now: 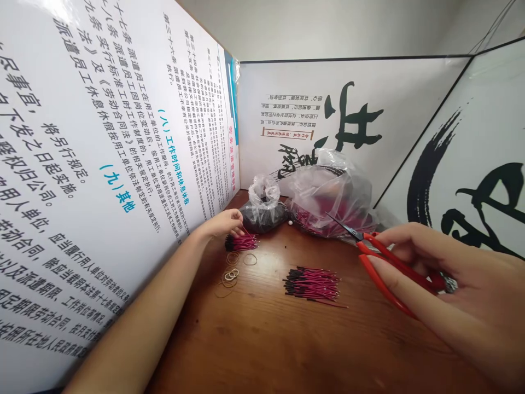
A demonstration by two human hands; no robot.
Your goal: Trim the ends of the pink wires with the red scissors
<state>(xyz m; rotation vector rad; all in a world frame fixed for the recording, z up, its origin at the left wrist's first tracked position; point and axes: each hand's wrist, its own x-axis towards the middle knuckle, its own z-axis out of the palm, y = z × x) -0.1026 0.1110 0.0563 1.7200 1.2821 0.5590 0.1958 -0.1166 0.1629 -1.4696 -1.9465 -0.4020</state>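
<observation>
Two clear plastic bags (pixel 262 205) sit in the far corner of the wooden table (pixel 254 339): the nearer holds something black, the larger (pixel 328 191) a reddish mass. The left hand's (pixel 221 224) fingers press together, pinching a black-tipped magenta wire bundle (pixel 241 243) beside loose rubber bands (pixel 229 276). The right hand's (pixel 435 279) fingers wrap red-handled scissors (pixel 381 257) beyond a second wire bundle (pixel 311 284).
</observation>
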